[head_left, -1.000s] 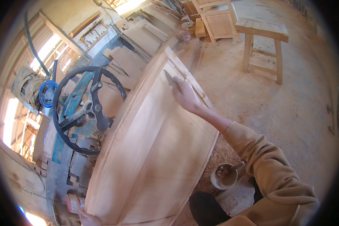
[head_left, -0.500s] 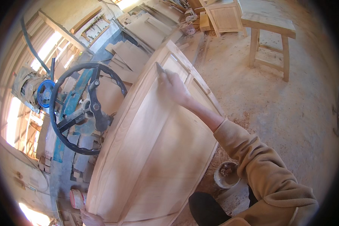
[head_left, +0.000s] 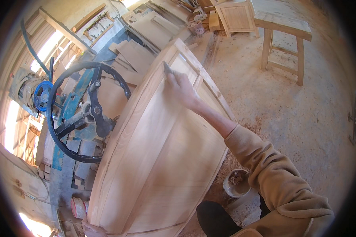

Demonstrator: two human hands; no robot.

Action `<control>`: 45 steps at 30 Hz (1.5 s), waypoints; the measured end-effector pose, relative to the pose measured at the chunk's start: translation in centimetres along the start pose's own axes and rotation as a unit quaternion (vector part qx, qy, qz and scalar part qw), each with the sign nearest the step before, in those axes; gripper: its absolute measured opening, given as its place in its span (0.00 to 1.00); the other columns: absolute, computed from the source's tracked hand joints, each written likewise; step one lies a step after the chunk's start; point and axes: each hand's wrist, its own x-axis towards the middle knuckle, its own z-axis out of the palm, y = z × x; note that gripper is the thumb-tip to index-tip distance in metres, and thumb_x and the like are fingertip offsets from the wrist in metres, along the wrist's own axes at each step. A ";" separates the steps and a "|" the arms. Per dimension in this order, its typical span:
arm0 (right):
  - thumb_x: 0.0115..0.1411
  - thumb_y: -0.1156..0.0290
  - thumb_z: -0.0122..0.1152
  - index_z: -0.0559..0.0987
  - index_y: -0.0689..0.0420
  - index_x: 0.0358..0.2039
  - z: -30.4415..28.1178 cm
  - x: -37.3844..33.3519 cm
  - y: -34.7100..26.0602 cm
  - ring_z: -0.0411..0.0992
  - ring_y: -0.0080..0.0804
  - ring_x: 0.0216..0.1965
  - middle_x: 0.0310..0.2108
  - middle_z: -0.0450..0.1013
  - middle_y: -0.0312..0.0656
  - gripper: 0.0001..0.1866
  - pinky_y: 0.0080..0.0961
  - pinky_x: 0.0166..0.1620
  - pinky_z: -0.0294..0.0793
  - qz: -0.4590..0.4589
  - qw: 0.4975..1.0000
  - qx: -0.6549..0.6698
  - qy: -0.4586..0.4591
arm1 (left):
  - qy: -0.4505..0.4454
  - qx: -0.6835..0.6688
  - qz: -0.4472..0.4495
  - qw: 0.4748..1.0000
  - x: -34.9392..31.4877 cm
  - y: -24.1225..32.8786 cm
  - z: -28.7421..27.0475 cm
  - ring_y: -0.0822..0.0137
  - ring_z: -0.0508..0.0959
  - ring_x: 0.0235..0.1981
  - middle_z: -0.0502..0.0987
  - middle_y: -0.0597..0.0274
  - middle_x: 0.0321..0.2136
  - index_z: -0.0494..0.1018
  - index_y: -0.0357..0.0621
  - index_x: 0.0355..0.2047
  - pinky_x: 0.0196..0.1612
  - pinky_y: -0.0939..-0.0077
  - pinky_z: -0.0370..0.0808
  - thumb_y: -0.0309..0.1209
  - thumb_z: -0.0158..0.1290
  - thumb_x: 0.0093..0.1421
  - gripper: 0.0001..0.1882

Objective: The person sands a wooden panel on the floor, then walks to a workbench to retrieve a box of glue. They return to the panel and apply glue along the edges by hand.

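Observation:
A large pale wooden cabinet (head_left: 174, 158) with a framed panel side lies slanting in front of me. My right hand (head_left: 180, 90) is on its far part, near a frame corner. Its fingers are closed on a small dark grey flat piece (head_left: 167, 68), whose pointed end touches the wood; its exact kind is hidden by the hand. At the cabinet's near left corner, my left hand (head_left: 94, 230) grips the edge, partly cut off by the picture's lower rim. Just beyond it sits a red and white round tin (head_left: 79, 207).
A machine with a black handwheel (head_left: 95, 110) and smaller blue wheel (head_left: 42, 96) stands close on the left. A bucket (head_left: 236, 183) stands by my right knee. Farther off are a wooden stool (head_left: 283, 27), another cabinet (head_left: 237, 17) and leaning boards (head_left: 132, 59). Dust covers the floor.
The cabinet's near left edge and my left hand have shifted slightly left in the picture, as has the handwheel. My right hand stays at nearly the same spot with the grey piece.

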 end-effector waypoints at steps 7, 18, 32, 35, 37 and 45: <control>0.65 0.64 0.41 0.70 0.65 0.25 -0.6 -0.1 -0.5 0.66 0.32 0.25 0.18 0.65 0.46 0.19 0.35 0.32 0.67 0.016 0.998 -0.054 -0.025 | -0.290 -0.189 -0.229 0.910 3.6 -0.7 -3.4 0.43 0.75 0.42 0.74 0.43 0.44 0.67 0.37 0.56 0.43 0.50 0.73 0.34 0.39 0.66 0.21; 0.65 0.63 0.46 0.71 0.72 0.32 0.6 -0.7 -1.6 0.72 0.62 0.36 0.30 0.71 0.67 0.19 0.47 0.40 0.69 0.034 0.990 -0.138 0.002 | -0.005 -0.045 -0.012 0.999 -0.1 -1.0 1.3 0.48 0.77 0.38 0.76 0.48 0.39 0.71 0.41 0.51 0.40 0.51 0.74 0.32 0.43 0.66 0.16; 0.64 0.66 0.46 0.70 0.72 0.34 1.0 -2.3 -4.2 0.72 0.63 0.36 0.30 0.71 0.69 0.17 0.48 0.39 0.69 0.099 0.990 -0.092 -0.048 | -0.239 0.052 -0.056 0.968 -9.7 -3.3 10.0 0.49 0.74 0.45 0.73 0.52 0.47 0.67 0.51 0.58 0.45 0.50 0.72 0.36 0.40 0.65 0.21; 0.64 0.66 0.46 0.71 0.72 0.33 1.3 -2.5 -4.3 0.72 0.64 0.34 0.28 0.71 0.69 0.17 0.49 0.38 0.69 0.119 0.990 -0.059 -0.041 | -0.221 -0.015 -0.093 0.971 -5.7 -1.6 6.1 0.49 0.74 0.44 0.74 0.51 0.45 0.68 0.50 0.55 0.44 0.50 0.71 0.37 0.40 0.65 0.20; 0.63 0.67 0.47 0.71 0.72 0.31 1.7 -2.8 -4.2 0.72 0.64 0.33 0.26 0.71 0.69 0.17 0.50 0.36 0.69 0.110 0.991 -0.070 -0.016 | -0.201 -0.083 -0.122 0.968 -2.0 -0.1 2.8 0.48 0.74 0.42 0.74 0.50 0.43 0.69 0.48 0.53 0.43 0.50 0.71 0.38 0.39 0.65 0.19; 0.63 0.66 0.45 0.71 0.71 0.26 1.2 -4.3 -5.5 0.72 0.54 0.24 0.20 0.70 0.60 0.18 0.45 0.31 0.70 0.086 0.992 -0.044 -0.082 | -0.172 -0.298 -0.210 0.915 8.4 3.4 -7.7 0.46 0.75 0.36 0.76 0.47 0.36 0.73 0.41 0.44 0.38 0.50 0.70 0.42 0.37 0.66 0.20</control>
